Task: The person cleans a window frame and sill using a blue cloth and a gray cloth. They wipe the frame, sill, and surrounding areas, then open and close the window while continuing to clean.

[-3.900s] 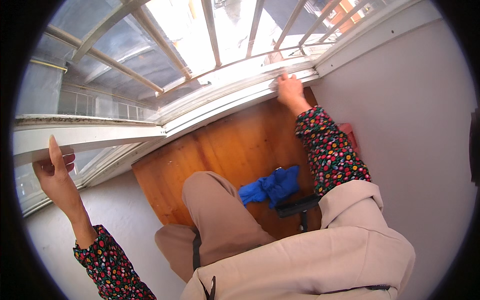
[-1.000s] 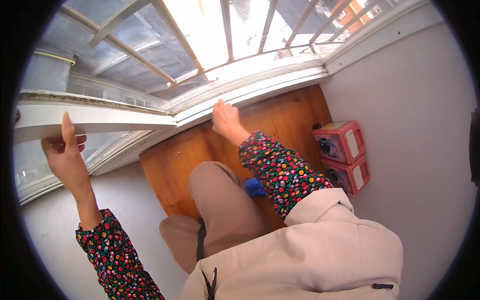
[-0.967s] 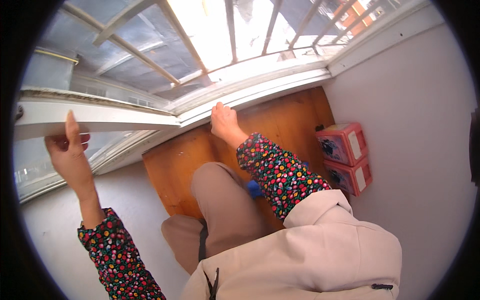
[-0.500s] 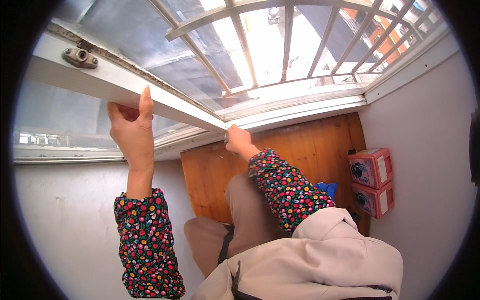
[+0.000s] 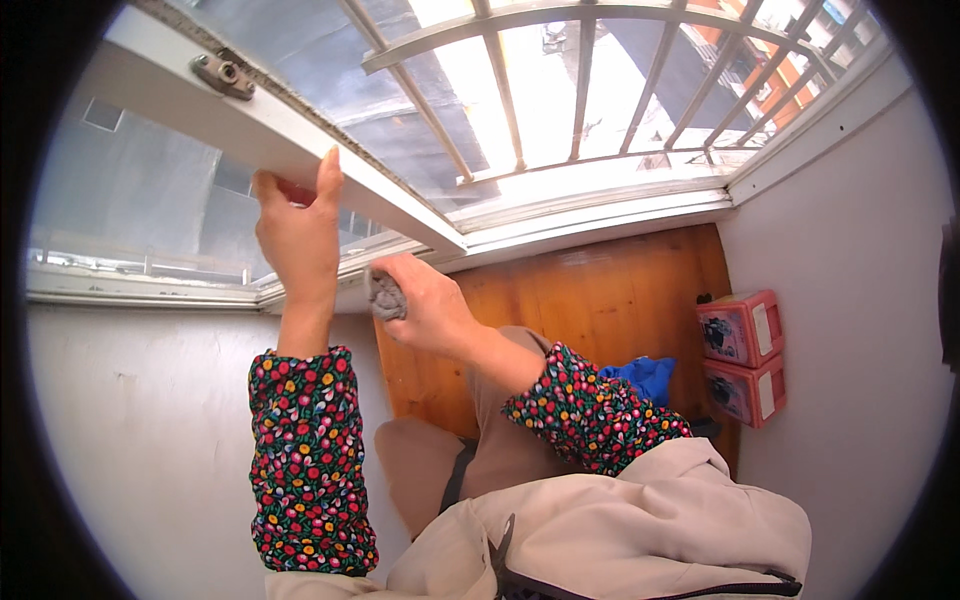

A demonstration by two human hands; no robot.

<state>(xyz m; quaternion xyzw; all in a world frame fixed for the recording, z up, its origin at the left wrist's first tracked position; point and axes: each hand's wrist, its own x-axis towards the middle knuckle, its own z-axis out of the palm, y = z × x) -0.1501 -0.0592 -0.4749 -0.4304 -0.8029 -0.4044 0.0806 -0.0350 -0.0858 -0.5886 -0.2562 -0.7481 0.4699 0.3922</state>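
My left hand [image 5: 302,240] grips the white window sash [image 5: 240,125], thumb along its edge and fingers bent round the inner side. A reddish patch shows between thumb and fingers; I cannot make out what it is. Bunched in my right hand [image 5: 432,308] is a grey cloth [image 5: 386,297], held just below the sash's lower corner and apart from it. A metal latch fitting [image 5: 224,75] is fixed to the sash beyond my left hand.
Metal bars [image 5: 585,90] curve outside the window. Below the sill [image 5: 600,222] lies a brown wooden board [image 5: 600,290]. Two pink boxes [image 5: 742,330] sit by the right wall [image 5: 850,300], near a blue cloth [image 5: 640,378]. My bent knees are under my arms.
My right hand has come away from the sash corner, toward me and to the left, bringing the grey cloth into view. The sash and my left hand have shifted slightly right in the view.
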